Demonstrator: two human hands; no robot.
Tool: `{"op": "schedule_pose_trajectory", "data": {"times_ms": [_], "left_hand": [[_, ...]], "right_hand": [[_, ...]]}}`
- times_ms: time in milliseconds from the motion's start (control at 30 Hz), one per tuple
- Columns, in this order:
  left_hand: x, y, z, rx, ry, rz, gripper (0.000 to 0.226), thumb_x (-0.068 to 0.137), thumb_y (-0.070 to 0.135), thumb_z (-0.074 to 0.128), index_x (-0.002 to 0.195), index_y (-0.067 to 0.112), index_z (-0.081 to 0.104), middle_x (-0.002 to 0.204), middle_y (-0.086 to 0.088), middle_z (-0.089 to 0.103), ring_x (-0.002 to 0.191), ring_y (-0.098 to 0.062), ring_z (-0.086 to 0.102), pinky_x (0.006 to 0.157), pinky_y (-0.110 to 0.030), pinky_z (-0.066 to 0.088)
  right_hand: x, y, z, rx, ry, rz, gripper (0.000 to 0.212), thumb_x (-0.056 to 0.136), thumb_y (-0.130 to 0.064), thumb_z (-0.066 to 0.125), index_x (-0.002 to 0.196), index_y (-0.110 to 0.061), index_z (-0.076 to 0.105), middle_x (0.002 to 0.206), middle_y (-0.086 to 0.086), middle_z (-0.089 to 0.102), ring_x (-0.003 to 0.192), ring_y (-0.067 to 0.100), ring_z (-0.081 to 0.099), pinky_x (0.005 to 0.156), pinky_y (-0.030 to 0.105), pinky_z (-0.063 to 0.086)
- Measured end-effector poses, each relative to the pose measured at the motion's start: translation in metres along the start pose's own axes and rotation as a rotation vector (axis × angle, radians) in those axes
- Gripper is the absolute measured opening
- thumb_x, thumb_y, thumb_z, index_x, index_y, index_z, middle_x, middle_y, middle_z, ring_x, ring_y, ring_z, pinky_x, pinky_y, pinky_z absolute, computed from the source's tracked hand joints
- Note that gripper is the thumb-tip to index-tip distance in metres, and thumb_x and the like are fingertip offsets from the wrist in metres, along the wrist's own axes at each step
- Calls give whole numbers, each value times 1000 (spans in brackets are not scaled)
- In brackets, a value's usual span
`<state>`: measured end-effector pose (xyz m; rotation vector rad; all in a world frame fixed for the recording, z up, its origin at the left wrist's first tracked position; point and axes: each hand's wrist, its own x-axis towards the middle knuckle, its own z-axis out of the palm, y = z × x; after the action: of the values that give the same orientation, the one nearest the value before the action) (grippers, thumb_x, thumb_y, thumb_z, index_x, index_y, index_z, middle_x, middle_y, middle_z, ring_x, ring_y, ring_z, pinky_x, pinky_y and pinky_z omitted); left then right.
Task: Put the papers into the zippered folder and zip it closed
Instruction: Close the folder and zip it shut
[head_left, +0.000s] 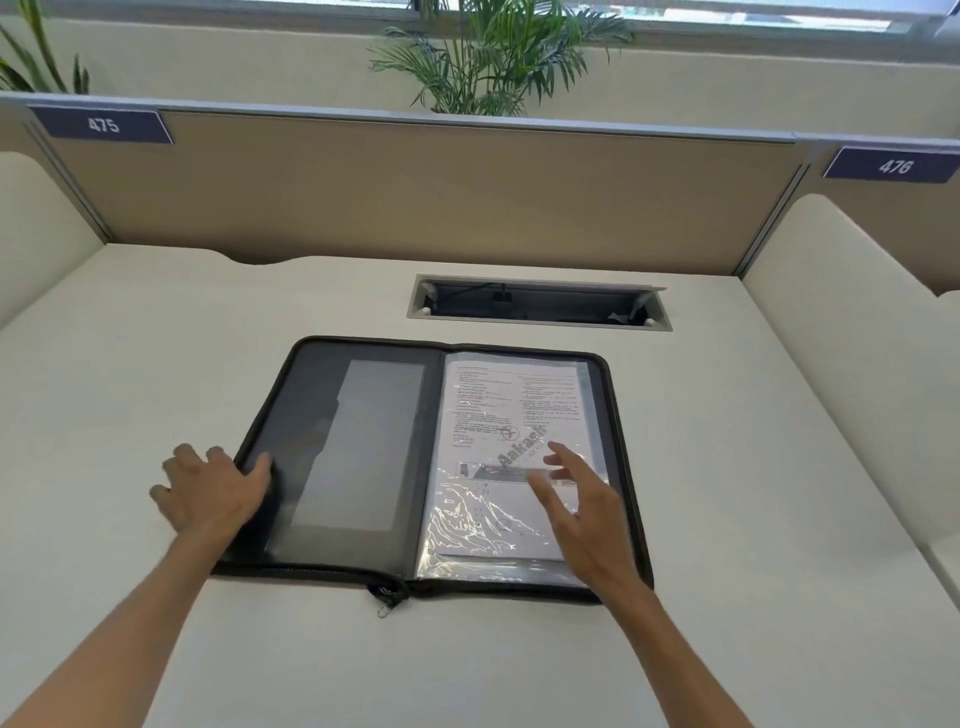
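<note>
Both forearms entered from the bottom edge, elbows cut off by the frame. Zipper pull (385, 603) hung off the folder's near edge at the spine, lying on the desk (156, 338). The near zipper track to the left was partly hidden by the left forearm.

Left hand (208, 493) lay flat, fingers spread and relaxed, gripping nothing: thumb tip on the left panel, remaining fingers on the desk just beside the folder's left edge. Right hand (576, 506) was over the lower right panel, fingers extended and loose; could not tell whether the fingertips touched the sleeve or hovered above it.

Folder (363, 467) lay open flat, mid-desk, between and under the two hands. Papers (498, 415) sat in the right half under a glossy clear sleeve; glare and wrinkles obscured the lower text, print mostly illegible.

Beyond: open cable tray (540, 304), then partition (415, 197) with labels 475 and 476; plants (493, 57) cut off at top.
</note>
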<state>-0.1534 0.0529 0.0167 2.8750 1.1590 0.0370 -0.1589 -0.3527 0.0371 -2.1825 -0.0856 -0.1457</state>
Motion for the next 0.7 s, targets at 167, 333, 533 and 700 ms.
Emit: {"op": "schedule_pose_trajectory", "data": {"times_ms": [167, 333, 533, 700], "left_hand": [[8, -6, -2, -80, -89, -5, 61, 87, 56, 53, 113, 2, 61, 121, -23, 53, 115, -40, 47, 93, -50, 40], [19, -10, -16, -602, -203, -100, 47, 76, 36, 78, 54, 9, 46, 61, -15, 56, 66, -33, 55, 60, -36, 39], [27, -8, -70, -822, -180, -67, 41, 64, 21, 88, 93, 10, 61, 92, -10, 64, 87, -29, 58, 77, -38, 48], [10, 6, -126, -973, -227, 154, 29, 69, 3, 80, 86, 20, 63, 85, -13, 71, 74, -27, 66, 73, -42, 57]], "right_hand": [[-12, -22, 14, 1, -69, -29, 59, 86, -67, 48, 136, -36, 49, 115, -22, 62, 105, -6, 58, 87, 28, 53], [-17, -46, 27, 18, -121, -48, 52, 88, -61, 53, 133, -35, 51, 113, -24, 63, 102, -5, 60, 89, 30, 53], [-21, -79, 30, 65, -173, -104, 49, 88, -58, 55, 131, -35, 53, 113, -21, 64, 100, -4, 61, 87, 33, 54], [-22, -108, 28, 103, -202, -179, 49, 87, -57, 55, 130, -33, 55, 111, -19, 66, 98, -3, 62, 87, 27, 54]]}}
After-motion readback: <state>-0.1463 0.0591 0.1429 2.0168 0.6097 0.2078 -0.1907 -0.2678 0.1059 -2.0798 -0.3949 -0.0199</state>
